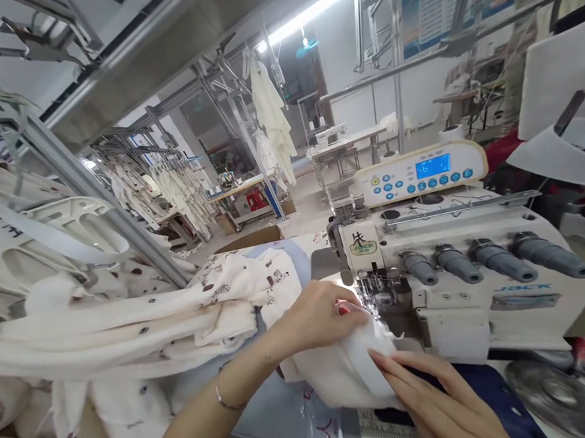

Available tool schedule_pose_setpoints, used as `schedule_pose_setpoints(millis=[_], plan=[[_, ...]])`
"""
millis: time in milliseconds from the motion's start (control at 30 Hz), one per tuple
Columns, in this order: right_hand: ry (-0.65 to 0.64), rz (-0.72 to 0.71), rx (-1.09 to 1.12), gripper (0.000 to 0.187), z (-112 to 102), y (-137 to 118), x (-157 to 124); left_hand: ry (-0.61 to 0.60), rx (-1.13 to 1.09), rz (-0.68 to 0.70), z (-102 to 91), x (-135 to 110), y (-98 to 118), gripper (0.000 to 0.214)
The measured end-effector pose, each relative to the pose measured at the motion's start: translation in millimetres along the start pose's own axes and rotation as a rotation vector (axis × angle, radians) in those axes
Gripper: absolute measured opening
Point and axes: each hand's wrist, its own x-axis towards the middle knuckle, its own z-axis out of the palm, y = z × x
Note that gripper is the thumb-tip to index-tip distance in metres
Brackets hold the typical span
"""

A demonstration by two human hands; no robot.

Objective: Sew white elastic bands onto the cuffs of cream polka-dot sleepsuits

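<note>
Left hand [328, 315]: bent inward at the wrist, thumb and fingers drawn together, pinching the white cloth [319, 374] just beside the needle area [375, 288]; ringed above the wrist by a thin bracelet [227, 401];
Right hand [454, 404]: reaching in from the lower right, fingers long and close together, fingertips touching the white band [365, 364]; cannot tell whether also pinching it from beneath;
White cloth: below and between both hands, upper edge at the brightly lit needle area; bordered on the right by the smooth band;
Sewing machine [455, 330]: white, lettered JACK, to the right of the left hand; fitted with four grey knobs [502, 260] in a row;
Control panel [400, 183]: on top of the machine, with a lit blue screen [433, 166] and round blue buttons;
Printed cloth [238, 278]: left of the white cloth, cream with small dark figures, bunched in long folds;
Near the right hand: a dark blue pad [495, 400] and a ruler strip [381, 427];
Background: hanging garments [175, 184] in rows at left; overhead, a bright light tube [311, 13].
</note>
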Motion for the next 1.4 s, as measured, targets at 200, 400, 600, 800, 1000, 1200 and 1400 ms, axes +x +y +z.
schedule_pose_setpoints(millis=[200,400,600,800,1000,1200,1400], plan=[[-0.277,-0.493,-0.405,0.049,-27,25,7,0.007,-0.015,-0.028,5.1,6,1,0.012],[-0.174,-0.516,-0.324,0.047,-24,19,15,0.047,-0.174,-0.103,11.8,3,-9,0.010],[-0.065,-0.280,-0.190,0.046,-10,16,9,-0.003,-0.117,-0.232,5.7,8,-10,0.036],[0.169,-0.219,-0.189,0.049,7,11,20,-0.006,-0.098,-0.252,2.3,25,-4,0.038],[0.349,-0.130,-0.209,0.048,23,-9,26,0.023,-0.190,-0.103,9.7,25,-18,0.022],[0.375,-0.125,-0.160,0.037,27,-4,25,-0.047,-0.292,0.105,2.0,25,-46,0.024],[0.297,-0.170,-0.064,0.040,18,2,31,-0.217,-0.129,0.225,-30.9,14,-47,0.020]])
